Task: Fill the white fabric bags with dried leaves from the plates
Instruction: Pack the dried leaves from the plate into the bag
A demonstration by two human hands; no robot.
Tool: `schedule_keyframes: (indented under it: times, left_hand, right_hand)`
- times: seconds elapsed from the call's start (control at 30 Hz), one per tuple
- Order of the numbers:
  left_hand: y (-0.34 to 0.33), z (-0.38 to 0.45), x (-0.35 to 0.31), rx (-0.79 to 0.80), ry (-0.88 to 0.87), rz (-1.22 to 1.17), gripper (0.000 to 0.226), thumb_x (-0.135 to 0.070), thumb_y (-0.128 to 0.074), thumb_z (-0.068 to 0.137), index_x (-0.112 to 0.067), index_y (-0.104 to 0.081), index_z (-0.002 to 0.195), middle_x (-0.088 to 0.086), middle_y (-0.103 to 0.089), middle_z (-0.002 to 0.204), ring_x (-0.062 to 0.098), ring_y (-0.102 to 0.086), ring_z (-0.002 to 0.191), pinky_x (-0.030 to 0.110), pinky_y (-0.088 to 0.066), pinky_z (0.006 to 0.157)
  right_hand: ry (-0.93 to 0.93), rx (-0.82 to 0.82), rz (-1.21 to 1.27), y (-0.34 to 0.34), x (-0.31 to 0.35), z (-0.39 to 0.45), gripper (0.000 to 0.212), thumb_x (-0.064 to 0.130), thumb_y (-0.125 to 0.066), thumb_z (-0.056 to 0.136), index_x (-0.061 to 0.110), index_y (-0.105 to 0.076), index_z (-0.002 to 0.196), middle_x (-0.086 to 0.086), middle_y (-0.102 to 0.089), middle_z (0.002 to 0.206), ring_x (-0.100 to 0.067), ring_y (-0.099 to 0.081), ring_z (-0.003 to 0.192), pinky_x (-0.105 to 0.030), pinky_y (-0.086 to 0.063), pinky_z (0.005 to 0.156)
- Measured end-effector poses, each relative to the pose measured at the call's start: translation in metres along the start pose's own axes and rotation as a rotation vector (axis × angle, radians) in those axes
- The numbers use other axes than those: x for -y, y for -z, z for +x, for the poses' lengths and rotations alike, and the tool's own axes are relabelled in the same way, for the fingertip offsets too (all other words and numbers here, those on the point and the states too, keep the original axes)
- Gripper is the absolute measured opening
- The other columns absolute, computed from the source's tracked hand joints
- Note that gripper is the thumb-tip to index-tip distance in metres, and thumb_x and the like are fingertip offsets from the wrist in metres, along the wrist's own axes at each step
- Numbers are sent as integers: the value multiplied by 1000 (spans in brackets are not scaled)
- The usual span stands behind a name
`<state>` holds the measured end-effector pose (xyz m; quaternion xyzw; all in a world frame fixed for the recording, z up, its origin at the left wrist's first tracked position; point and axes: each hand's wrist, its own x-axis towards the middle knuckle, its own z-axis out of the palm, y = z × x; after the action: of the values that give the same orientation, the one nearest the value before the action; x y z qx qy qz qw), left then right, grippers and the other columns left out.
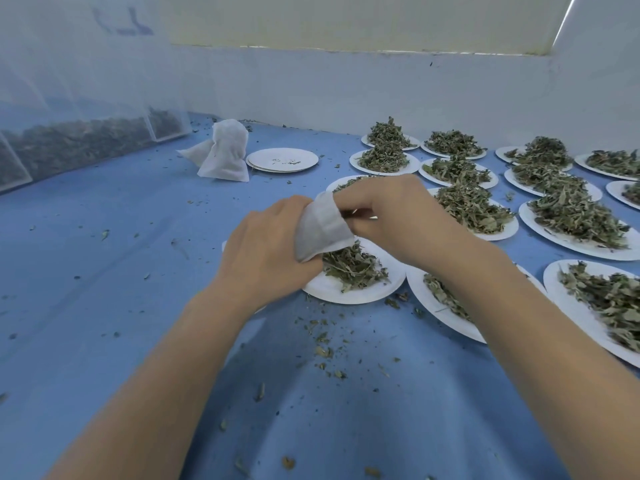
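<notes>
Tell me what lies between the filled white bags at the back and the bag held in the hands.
In the head view, mostly bare blue table cover with scattered leaf crumbs lies between the filled bags and the held bag; the emptied plates sit just right of that stretch.

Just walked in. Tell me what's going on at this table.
A person is bagging dried leaves. The left hand and the right hand hold a small white bag above a plate of leaves. Many more heaped plates sit to the right. Two filled bags stand farther back beside a stack of emptied plates.
</notes>
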<state>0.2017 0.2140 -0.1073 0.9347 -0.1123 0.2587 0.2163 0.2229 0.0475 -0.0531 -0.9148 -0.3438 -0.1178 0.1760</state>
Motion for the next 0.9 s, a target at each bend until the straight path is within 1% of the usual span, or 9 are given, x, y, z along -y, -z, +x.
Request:
schedule_keyframes:
  times: [0.07, 0.17, 0.33, 0.5, 0.57, 0.67, 0.73, 0.83, 0.9]
  left_hand:
    - [0, 1, -1, -10, 43, -71, 51, -26, -70, 69, -20, -51, 115, -3, -60, 100, 25, -56, 86, 35, -41, 68]
    - [1, 1, -1, -16, 103, -155, 49, -27, -71, 69, -25, -50, 113, -7, -61, 98, 20, -57, 88, 39, -48, 73]
    - [3, -1, 0, -20, 116, -214, 52, -26, -75, 67, -25, -52, 113, -8, -62, 95, 20, -58, 86, 40, -48, 74]
    - [2, -1, -2, -21, 51, -143, 49, -28, -75, 67, -23, -54, 112, -6, -62, 97, 24, -57, 86, 41, -48, 73]
    - [2, -2, 0, -39, 13, -86, 50, -28, -75, 67, -21, -55, 112, -3, -63, 99, 26, -57, 85, 39, -47, 70]
    - [3, -1, 4, -40, 16, -46, 52, -29, -75, 66, -22, -53, 113, -5, -61, 99, 25, -56, 84, 33, -41, 65]
    - [4, 0, 7, -30, 27, -20, 56, -31, -74, 65, -22, -52, 116, -4, -61, 102, 26, -55, 87, 32, -38, 66]
    - [4, 1, 11, -26, 66, 20, 59, -34, -72, 68, -22, -48, 120, -2, -60, 109, 28, -54, 93, 31, -36, 67]
    - [5, 1, 13, -19, 111, 40, 58, -37, -71, 69, -24, -46, 120, -3, -59, 109, 27, -54, 94, 31, -35, 67]
  right_hand:
    - [-67, -55, 312, -2, 4, -3, 28, 9, -66, 83, 24, -70, 107, 4, -72, 99, -9, -66, 92, -27, -48, 89]
    - [-141, -24, 638, -3, 3, -5, 34, 7, -71, 77, 26, -66, 105, 14, -70, 99, 3, -66, 89, -22, -51, 86]
    - [-173, -127, 431, -7, 2, -1, 22, 14, -74, 76, 34, -65, 77, 16, -65, 84, 1, -65, 76, -15, -46, 75]
    - [-130, 21, 362, -13, 5, 0, 19, 10, -61, 86, 18, -74, 99, -4, -70, 78, -3, -51, 59, -22, -42, 62]
    - [-76, 122, 365, -12, 6, 0, 26, 6, -54, 90, 17, -73, 102, -5, -64, 69, -3, -41, 49, -16, -35, 52]
    - [-69, 138, 459, -8, 4, -1, 28, 8, -50, 93, 21, -72, 106, -14, -70, 88, -21, -63, 72, -32, -52, 79]
    - [-106, 5, 499, -5, 2, -1, 31, 5, -49, 91, 24, -72, 102, -5, -72, 92, -20, -67, 86, -41, -51, 88]
    - [-153, -141, 388, -2, -7, -2, 31, 8, -50, 89, 29, -72, 94, 21, -67, 81, 3, -64, 78, -21, -50, 85]
    - [-185, -37, 191, -2, -14, -3, 25, 17, -52, 91, 30, -71, 98, 23, -64, 82, 0, -61, 78, -10, -47, 73]
